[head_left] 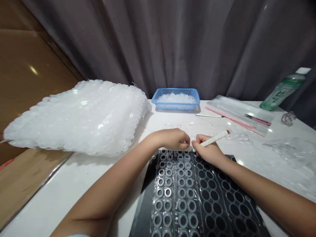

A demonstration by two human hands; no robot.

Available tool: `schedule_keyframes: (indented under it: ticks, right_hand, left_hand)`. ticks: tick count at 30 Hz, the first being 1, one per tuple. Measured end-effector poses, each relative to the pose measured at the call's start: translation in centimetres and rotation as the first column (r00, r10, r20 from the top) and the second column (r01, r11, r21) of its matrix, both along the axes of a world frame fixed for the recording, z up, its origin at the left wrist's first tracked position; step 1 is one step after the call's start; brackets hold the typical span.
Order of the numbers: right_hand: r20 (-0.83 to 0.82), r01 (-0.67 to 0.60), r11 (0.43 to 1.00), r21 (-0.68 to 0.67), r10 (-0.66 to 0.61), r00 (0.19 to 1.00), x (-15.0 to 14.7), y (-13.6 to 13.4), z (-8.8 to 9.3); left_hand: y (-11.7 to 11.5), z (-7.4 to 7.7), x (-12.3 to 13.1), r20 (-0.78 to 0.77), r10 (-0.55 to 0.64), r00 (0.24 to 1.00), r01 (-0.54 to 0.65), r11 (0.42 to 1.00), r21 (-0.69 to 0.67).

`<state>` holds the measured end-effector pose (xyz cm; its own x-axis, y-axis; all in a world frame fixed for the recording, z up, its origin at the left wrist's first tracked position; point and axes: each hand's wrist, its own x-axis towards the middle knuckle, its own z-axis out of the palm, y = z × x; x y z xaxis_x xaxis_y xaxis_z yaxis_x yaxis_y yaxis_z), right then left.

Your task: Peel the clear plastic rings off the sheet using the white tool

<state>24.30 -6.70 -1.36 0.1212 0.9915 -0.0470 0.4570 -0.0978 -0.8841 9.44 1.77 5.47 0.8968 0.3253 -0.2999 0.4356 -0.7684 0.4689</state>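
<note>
My right hand (206, 150) grips a white pen-like tool (215, 137) with a reddish end; its tip points down toward the top edge of a black board (145, 210). Close beside it, my left hand (175, 139) is closed with the fingers curled, and whatever they hold is hidden. Clear plastic sheets (199, 197) with rows of round cut-outs lie on the board. Translucent white rings (167, 192) sit in the rows of the left two strips, while the right strips show dark circles without such rings.
A large clear bag of white rings (81, 115) stands at left, beside cardboard (32, 171). Behind is a blue basket (175, 107) of small translucent pieces. To the right are plastic bags (232, 110), tweezers (258, 119), a green bottle (278, 92) and crumpled clear plastic (291, 161).
</note>
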Motion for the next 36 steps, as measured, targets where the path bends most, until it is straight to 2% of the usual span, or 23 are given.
schedule_keyframes:
  ticks: [5,10,13,17,20,22,25,26,28,31,33,36]
  right_hand:
    - [0.013,-0.019,1.0,-0.001,0.019,1.0,-0.1,0.0,-0.4]
    - [0.03,-0.03,0.999,-0.012,0.03,0.999,-0.1,0.0,-0.3]
    - [0.033,-0.041,0.999,-0.017,0.042,0.999,-0.1,-0.1,-0.3]
    - [0.084,-0.041,0.999,-0.011,0.042,0.996,-0.1,-0.1,-0.3]
    - [0.128,-0.023,1.0,0.001,0.023,0.991,-0.2,-0.1,-0.3]
    - [0.141,-0.012,1.0,0.009,0.011,0.99,-0.2,-0.2,-0.3]
    - [0.08,-0.008,1.0,0.02,0.006,0.997,-0.2,-0.5,-0.1]
    - [0.033,-0.003,0.999,0.034,0.002,0.999,-0.1,-0.6,-0.1]
    - [-0.079,0.001,0.998,0.07,0.005,0.997,0.0,-1.1,0.1]
    - [-0.157,-0.044,0.996,0.071,0.055,0.986,0.0,-1.9,0.3]
    - [-0.124,-0.085,0.996,0.035,0.089,0.988,-0.2,-2.3,0.5]
    - [-0.054,-0.123,0.992,0.0,0.123,0.991,-0.3,-2.7,1.0]
  left_hand:
    - [-0.5,-0.9,0.7,-0.053,-0.002,0.999,0.005,0.999,0.049]
    - [-0.4,-0.8,0.8,-0.035,0.008,0.999,-0.007,1.0,0.024]
    - [0.1,-1.4,0.7,0.012,-0.01,1.0,0.011,1.0,-0.025]
    - [1.0,-2.6,0.4,0.1,-0.104,0.99,0.116,0.985,-0.129]
    - [1.9,-2.0,-0.4,0.189,-0.172,0.967,0.213,0.952,-0.221]
    - [2.5,-0.8,-1.4,0.264,-0.092,0.96,0.172,0.939,-0.299]
    - [3.0,1.2,-2.9,0.277,0.168,0.946,-0.057,0.927,-0.371]
    - [3.1,1.5,-3.1,0.241,0.217,0.946,-0.125,0.93,-0.345]
    - [2.8,1.7,-3.1,0.161,0.218,0.963,-0.185,0.962,-0.2]
    - [2.2,0.7,-2.1,0.087,0.139,0.986,-0.143,0.989,0.034]
    - [1.9,-0.1,-1.3,0.069,0.102,0.992,-0.108,0.99,0.087]
    - [1.9,-0.9,-1.2,0.093,0.09,0.992,-0.098,0.991,0.094]
